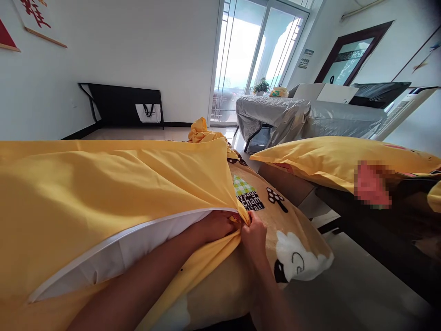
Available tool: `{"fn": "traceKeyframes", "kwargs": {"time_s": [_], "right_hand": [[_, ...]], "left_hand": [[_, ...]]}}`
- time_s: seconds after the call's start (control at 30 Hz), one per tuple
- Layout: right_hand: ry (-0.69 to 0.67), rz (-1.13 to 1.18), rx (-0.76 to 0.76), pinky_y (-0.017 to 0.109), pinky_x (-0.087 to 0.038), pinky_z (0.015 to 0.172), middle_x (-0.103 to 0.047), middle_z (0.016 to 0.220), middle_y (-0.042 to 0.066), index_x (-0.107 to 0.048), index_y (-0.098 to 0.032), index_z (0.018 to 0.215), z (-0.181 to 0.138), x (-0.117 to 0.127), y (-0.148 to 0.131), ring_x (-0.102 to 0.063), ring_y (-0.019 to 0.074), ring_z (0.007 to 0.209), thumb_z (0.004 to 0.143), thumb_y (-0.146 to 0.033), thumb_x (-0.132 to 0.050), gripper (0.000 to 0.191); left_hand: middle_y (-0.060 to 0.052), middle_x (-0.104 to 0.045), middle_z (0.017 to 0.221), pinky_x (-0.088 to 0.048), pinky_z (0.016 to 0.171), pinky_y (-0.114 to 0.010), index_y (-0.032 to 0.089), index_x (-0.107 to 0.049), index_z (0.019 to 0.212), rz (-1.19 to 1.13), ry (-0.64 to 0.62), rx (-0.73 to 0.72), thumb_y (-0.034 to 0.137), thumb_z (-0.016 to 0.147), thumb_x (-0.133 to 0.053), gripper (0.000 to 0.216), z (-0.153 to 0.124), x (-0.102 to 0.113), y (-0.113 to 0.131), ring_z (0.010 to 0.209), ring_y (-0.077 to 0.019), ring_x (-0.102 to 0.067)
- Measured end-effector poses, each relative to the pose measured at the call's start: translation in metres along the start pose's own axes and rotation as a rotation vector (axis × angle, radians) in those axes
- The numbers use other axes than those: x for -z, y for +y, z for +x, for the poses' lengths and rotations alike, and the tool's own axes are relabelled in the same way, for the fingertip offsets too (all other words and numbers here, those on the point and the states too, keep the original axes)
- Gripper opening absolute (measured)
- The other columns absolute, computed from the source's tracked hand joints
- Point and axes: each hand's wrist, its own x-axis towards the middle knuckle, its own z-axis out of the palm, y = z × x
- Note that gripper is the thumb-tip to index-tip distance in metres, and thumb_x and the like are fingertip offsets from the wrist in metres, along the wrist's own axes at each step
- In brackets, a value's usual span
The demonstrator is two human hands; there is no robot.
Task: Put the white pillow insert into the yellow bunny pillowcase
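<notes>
A yellow duvet cover spreads across the left and middle. Its long side opening has a white edge, and white fabric shows inside. My left hand reaches into the end of this opening, its fingers curled on the cloth near the corner and partly hidden by it. Just beside it, my right hand pinches the bunched yellow corner from outside, fingers closed. Under the cover lies a tan blanket with a white cartoon animal, a mushroom and lettering.
To the right, a yellow pillow rests above a cardboard box and dark furniture. Another person's blurred hand is near it. Behind stand a plastic-covered table and a black folded frame against the wall. Tiled floor shows at right.
</notes>
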Motion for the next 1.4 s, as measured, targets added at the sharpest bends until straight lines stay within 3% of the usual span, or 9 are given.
{"fn": "traceKeyframes", "kwargs": {"time_s": [0.17, 0.27, 0.43, 0.67, 0.8, 0.97, 1.2, 1.4], "right_hand": [[0.044, 0.017, 0.047, 0.028, -0.038, 0.066, -0.061, 0.083, 0.010, -0.054, -0.016, 0.086, 0.000, -0.004, 0.001, -0.053, 0.0203, 0.074, 0.067, -0.019, -0.041, 0.023], [0.047, 0.046, 0.063, 0.028, -0.039, 0.069, -0.061, 0.084, 0.009, -0.055, -0.016, 0.085, 0.002, -0.005, 0.000, -0.053, 0.0208, 0.077, 0.066, -0.020, -0.040, 0.025], [0.035, 0.119, 0.029, 0.027, -0.039, 0.067, -0.063, 0.083, 0.008, -0.057, -0.016, 0.086, 0.004, -0.004, -0.004, -0.054, 0.0202, 0.075, 0.065, -0.023, -0.042, 0.026], [0.047, 0.285, -0.063, 0.026, -0.039, 0.061, -0.064, 0.075, 0.005, -0.058, -0.016, 0.085, 0.002, -0.009, -0.003, -0.053, 0.0184, 0.066, 0.070, -0.037, -0.050, 0.026], [0.045, 0.335, -0.078, 0.026, -0.039, 0.061, -0.064, 0.075, 0.004, -0.059, -0.016, 0.086, 0.001, -0.009, 0.001, -0.053, 0.0177, 0.066, 0.072, -0.039, -0.053, 0.027], [0.078, 0.212, -0.024, 0.027, -0.039, 0.065, -0.064, 0.081, 0.006, -0.060, -0.016, 0.087, 0.000, -0.005, 0.001, -0.055, 0.0201, 0.074, 0.067, -0.031, -0.048, 0.028], [0.021, 0.220, -0.072, 0.027, -0.037, 0.060, -0.064, 0.076, 0.006, -0.056, -0.018, 0.087, -0.001, -0.003, -0.002, -0.055, 0.0206, 0.067, 0.071, -0.041, -0.047, 0.030], [0.077, 0.091, -0.017, 0.030, -0.038, 0.069, -0.061, 0.081, 0.008, -0.061, -0.017, 0.090, 0.001, -0.004, 0.004, -0.054, 0.0232, 0.077, 0.070, -0.033, -0.046, 0.030]], "left_hand": [[-0.004, -0.068, 0.101, -0.041, 0.083, -0.025, 0.018, -0.068, 0.089, -0.282, 0.124, 0.021, 0.021, 0.091, -0.049, 0.020, -0.007, 0.013, 0.002, 0.091, -0.0168, -0.059], [-0.004, -0.067, 0.090, -0.039, 0.069, -0.024, 0.015, -0.065, 0.081, -0.352, 0.147, 0.059, 0.022, 0.090, -0.048, 0.021, -0.010, 0.015, 0.003, 0.077, -0.0145, -0.057], [-0.005, -0.066, 0.096, -0.039, 0.079, -0.028, 0.016, -0.066, 0.076, -0.334, 0.107, 0.073, 0.017, 0.084, -0.051, 0.017, -0.006, 0.016, 0.003, 0.090, -0.0186, -0.057], [-0.004, -0.065, 0.092, -0.040, 0.078, -0.032, 0.018, -0.059, 0.067, -0.256, -0.104, 0.043, 0.008, 0.071, -0.050, 0.013, 0.002, 0.011, -0.004, 0.092, -0.0228, -0.055], [-0.004, -0.064, 0.090, -0.040, 0.076, -0.026, 0.016, -0.059, 0.072, -0.463, 0.039, 0.060, 0.014, 0.079, -0.050, 0.012, 0.000, 0.008, -0.005, 0.085, -0.0172, -0.054], [0.002, -0.053, 0.072, -0.032, 0.061, -0.022, 0.015, -0.052, 0.072, -0.741, 0.171, 0.236, 0.027, 0.084, -0.050, 0.018, -0.007, 0.009, -0.001, 0.068, -0.0107, -0.045], [0.002, -0.049, 0.068, -0.030, 0.060, -0.021, 0.014, -0.045, 0.064, -0.724, 0.180, 0.152, 0.022, 0.084, -0.050, 0.022, -0.005, 0.008, 0.003, 0.064, -0.0089, -0.041], [0.001, -0.051, 0.067, -0.031, 0.060, -0.021, 0.014, -0.048, 0.064, -0.718, 0.205, 0.134, 0.022, 0.086, -0.049, 0.023, -0.005, 0.010, 0.005, 0.064, -0.0090, -0.041]]}}
